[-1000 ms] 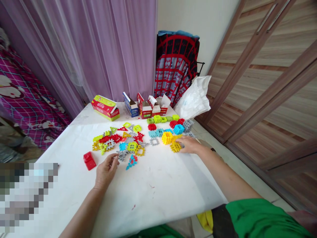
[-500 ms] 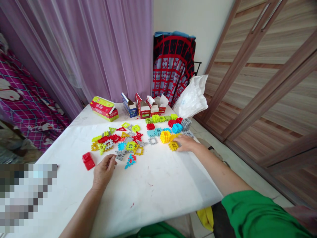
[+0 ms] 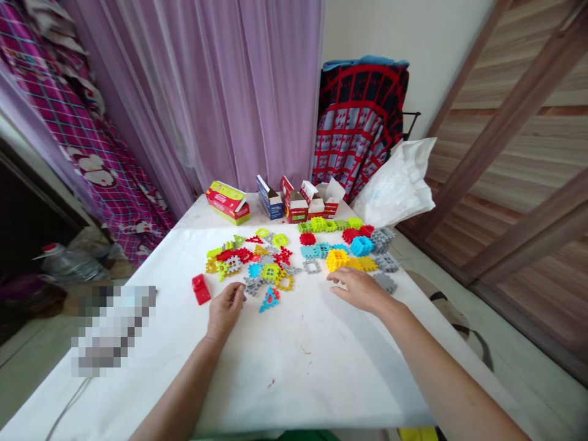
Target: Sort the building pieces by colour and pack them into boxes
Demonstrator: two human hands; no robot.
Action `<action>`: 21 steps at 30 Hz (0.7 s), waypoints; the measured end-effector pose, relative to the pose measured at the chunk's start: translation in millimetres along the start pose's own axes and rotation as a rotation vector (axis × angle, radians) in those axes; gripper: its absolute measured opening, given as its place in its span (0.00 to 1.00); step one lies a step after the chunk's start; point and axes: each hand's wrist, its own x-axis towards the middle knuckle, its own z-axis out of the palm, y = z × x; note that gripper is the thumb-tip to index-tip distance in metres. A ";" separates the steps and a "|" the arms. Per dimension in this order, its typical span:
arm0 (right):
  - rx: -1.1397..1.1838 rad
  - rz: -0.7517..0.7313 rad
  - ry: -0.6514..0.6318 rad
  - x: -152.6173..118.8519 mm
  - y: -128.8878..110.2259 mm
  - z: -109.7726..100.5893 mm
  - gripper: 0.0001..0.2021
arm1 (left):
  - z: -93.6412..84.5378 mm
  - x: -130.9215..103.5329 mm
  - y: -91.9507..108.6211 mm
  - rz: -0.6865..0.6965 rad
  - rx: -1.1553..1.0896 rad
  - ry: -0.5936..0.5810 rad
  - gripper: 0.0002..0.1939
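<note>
Working among these pieces, it seems best to pick up one at a time by an outer edge, keeping the wrist high so that the knuckles do not nudge the bright yellow cube-like stack of notched plastic pieces (image 3: 337, 260), which serves here as landmark. The right hand (image 3: 361, 290) is just on the near side of that stack, palm down, fingers curved and thumb apart from them, with a fair gap between and no piece visible in it; whether the fingertips brush the stack is unclear. Right of the stack lie flat, darker yellow notched plastic pieces (image 3: 366, 264), and beyond it to the right stands a bright blue notched plastic stack (image 3: 362, 245), both close enough to call for a careful lift. Well to the left of the yellow stack spreads a mixed-colour heap of flat notched plastic pieces (image 3: 272, 272), where teasing interlocked teeth apart gently should help. The left hand (image 3: 226, 306) is farther left and nearer the wearer than the stack, fingers curled with the thumb near them, just beside grey toothed plastic pieces (image 3: 252, 285); whether it grips anything I cannot tell
</note>
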 end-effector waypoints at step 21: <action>0.386 -0.129 0.439 53.5 -56.9 111.1 0.12 | 24.2 36.0 38.2 -0.018 0.698 -0.368 0.36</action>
